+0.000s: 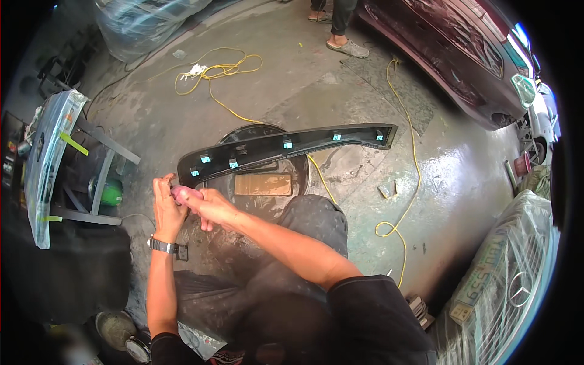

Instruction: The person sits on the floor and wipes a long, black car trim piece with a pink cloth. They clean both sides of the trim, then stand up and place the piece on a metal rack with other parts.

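A long black plastic car trim strip (pixel 292 145) with several pale blue clips along it lies across a round black drum (pixel 301 176) in front of me. My left hand (pixel 165 204), with a wristwatch on the wrist, and my right hand (pixel 210 207) meet just below the strip's left end. Between the fingers of both hands sits a small pinkish object (pixel 184 193); I cannot tell what it is. My knee in dark trousers (pixel 316 213) is under the right forearm.
A yellow cable (pixel 401 182) winds over the wet concrete floor. A dark red car (pixel 462 48) stands at the upper right, another person's legs (pixel 337 27) at the top. A plastic-wrapped grille (pixel 511 286) lies lower right, a wrapped panel on a metal stand (pixel 52 158) at left.
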Demonstrator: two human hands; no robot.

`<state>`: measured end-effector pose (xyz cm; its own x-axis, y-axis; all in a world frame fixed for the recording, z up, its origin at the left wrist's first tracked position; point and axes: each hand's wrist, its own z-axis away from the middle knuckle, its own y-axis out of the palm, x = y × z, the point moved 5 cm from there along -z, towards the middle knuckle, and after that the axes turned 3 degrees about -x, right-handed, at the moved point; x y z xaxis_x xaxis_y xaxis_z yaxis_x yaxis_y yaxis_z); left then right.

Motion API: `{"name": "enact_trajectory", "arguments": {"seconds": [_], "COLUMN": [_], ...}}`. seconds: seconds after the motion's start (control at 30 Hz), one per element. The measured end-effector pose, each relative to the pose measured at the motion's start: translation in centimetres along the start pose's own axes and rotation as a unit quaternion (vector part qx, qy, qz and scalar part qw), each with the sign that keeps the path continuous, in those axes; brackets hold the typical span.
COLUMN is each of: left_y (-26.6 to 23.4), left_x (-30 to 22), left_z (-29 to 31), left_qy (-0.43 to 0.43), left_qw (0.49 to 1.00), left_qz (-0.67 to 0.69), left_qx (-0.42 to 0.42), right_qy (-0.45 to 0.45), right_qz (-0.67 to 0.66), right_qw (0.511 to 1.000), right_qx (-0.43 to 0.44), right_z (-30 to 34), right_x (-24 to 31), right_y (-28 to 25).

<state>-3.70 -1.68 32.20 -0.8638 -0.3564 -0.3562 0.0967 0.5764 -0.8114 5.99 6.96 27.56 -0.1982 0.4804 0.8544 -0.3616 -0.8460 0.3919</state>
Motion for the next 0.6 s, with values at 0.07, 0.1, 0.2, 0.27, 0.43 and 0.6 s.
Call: {"name": "enact_trajectory", "arguments": {"seconds": [0.07, 0.1, 0.2, 0.27, 0.43, 0.6], "left_y": [-1.0, -1.4, -2.3, -2.5, -3.0, -2.2], "left_x": [-0.9, -0.6, 0.3, 0.8, 0.8, 3.0], "left_z": [-0.6, -0.5, 0.1, 0.7, 0.9, 0.9], "left_qy": [-0.001, -0.032, -0.143, -0.161, -0.227, -0.199], "left_qw": [0.999, 0.996, 0.964, 0.953, 0.913, 0.842], "left_qz": [-0.004, 0.026, 0.125, 0.212, 0.327, 0.492], "left_qx": [0.047, 0.079, 0.188, 0.148, 0.087, -0.092], "right_qy": [-0.03, -0.053, -0.171, -0.211, -0.182, -0.187], "right_qz": [0.017, 0.028, 0.103, 0.056, 0.004, -0.008], "right_qw": [0.998, 0.997, 0.976, 0.969, 0.98, 0.982], "right_qx": [-0.047, -0.054, -0.089, -0.119, -0.081, -0.019], "right_z": [-1.7, -1.9, -2.4, -2.9, -2.4, -1.6], "right_x": [-0.2, 0.0, 1.6, 2.2, 2.9, 3.5], "right_y": [-1.4, -1.6, -2.9, -3.5, -3.3, -1.6]}}
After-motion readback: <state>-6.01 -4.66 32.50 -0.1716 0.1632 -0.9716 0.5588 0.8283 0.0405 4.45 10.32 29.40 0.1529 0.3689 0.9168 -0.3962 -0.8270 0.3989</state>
